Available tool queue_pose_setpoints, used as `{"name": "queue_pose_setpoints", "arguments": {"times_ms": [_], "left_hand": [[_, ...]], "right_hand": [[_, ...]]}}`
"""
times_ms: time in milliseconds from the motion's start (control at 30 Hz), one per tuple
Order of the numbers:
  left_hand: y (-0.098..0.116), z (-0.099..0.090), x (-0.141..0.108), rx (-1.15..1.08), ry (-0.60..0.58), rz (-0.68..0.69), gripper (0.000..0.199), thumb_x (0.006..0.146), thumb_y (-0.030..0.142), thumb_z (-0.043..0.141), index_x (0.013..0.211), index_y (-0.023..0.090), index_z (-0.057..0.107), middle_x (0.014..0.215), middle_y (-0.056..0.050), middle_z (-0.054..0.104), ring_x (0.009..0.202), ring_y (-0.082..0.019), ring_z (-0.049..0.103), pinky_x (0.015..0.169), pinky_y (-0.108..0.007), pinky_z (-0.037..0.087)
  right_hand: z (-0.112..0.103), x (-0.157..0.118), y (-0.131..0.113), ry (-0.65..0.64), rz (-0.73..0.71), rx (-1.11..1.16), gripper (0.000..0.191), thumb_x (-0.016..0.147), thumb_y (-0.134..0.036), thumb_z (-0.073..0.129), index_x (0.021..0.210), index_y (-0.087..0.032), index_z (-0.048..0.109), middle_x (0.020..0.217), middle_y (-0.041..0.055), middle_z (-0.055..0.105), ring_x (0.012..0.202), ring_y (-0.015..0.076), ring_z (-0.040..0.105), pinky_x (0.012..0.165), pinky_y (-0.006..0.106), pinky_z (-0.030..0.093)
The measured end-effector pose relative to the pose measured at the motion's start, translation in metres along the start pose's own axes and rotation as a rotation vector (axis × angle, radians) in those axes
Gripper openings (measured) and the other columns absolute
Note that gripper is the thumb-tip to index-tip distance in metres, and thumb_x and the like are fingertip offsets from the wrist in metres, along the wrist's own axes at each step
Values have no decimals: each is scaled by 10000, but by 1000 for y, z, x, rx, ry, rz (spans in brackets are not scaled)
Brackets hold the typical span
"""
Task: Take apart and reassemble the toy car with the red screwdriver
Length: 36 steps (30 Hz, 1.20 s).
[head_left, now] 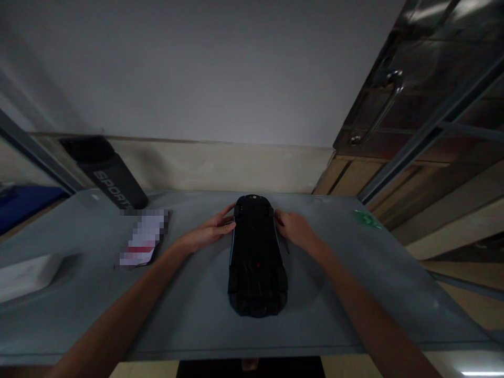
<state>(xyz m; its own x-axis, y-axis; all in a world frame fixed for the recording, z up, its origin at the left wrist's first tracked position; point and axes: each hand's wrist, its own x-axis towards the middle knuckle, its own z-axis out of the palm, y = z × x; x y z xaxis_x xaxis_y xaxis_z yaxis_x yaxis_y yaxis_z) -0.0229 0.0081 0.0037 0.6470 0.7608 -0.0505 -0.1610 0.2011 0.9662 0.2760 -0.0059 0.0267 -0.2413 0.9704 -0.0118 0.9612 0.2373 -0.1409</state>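
Note:
A black toy car (258,257) lies upside down on the grey table, its dark underside facing up and a thin blue edge showing along its side. My left hand (207,233) grips the car's left side near the far wheel, with thumb and fingers against the edge. On the opposite side, my right hand (295,228) is closed beside the far right wheel. A thin dark rod (287,248) shows just below the right hand; I cannot tell whether the hand holds it. The right fingertips are partly hidden.
A phone (144,239) with a lit, blurred screen lies left on the table (189,315). Behind it stands a dark bottle (114,176) marked SPORT. A white object (29,275) is at far left, a green scrap (367,219) at right. Metal frame posts (429,131) flank the table.

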Motion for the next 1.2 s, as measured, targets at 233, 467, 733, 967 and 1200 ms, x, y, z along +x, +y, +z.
{"name": "queue_pose_setpoints", "arguments": {"times_ms": [233, 467, 733, 967, 1200], "left_hand": [[3, 4, -2, -12, 11, -10, 889, 928, 356, 812, 1690, 336, 354, 1557, -112, 624, 1430, -323, 578, 1242, -474, 343], [3, 2, 0, -49, 46, -31, 885, 906, 333, 836, 1671, 336, 391, 1612, -74, 584, 1510, -329, 498, 1273, -451, 310], [-1, -1, 1, -32, 28, -10, 899, 887, 355, 854, 1666, 353, 404, 1601, -83, 594, 1483, -321, 531, 1268, -467, 318], [2, 1, 0, -35, 6, -2, 884, 904, 332, 835, 1669, 365, 394, 1550, -79, 635, 1430, -302, 579, 1241, -446, 353], [-2, -2, 2, -39, 11, -14, 854, 927, 310, 811, 1668, 371, 391, 1575, -79, 611, 1461, -296, 545, 1255, -447, 332]], "right_hand": [[-3, -2, 0, -10, -25, -23, 254, 1110, -294, 452, 1138, -192, 682, 962, 123, 786, 866, 247, 742, 716, 320, 424], [-3, -3, -1, -15, -35, -48, 233, 1103, -289, 471, 1169, -180, 666, 982, 122, 787, 846, 231, 734, 702, 314, 416], [-5, -6, -2, -23, -42, -65, 227, 1100, -277, 480, 1196, -173, 658, 1025, 127, 792, 871, 239, 739, 710, 319, 416], [-6, -6, -1, -40, -45, -76, 257, 1110, -299, 469, 1244, -182, 654, 1001, 123, 788, 878, 256, 743, 701, 329, 419], [-6, -6, -2, -42, -45, -76, 260, 1101, -282, 480, 1254, -162, 653, 1013, 123, 791, 877, 251, 745, 724, 329, 443]]}}
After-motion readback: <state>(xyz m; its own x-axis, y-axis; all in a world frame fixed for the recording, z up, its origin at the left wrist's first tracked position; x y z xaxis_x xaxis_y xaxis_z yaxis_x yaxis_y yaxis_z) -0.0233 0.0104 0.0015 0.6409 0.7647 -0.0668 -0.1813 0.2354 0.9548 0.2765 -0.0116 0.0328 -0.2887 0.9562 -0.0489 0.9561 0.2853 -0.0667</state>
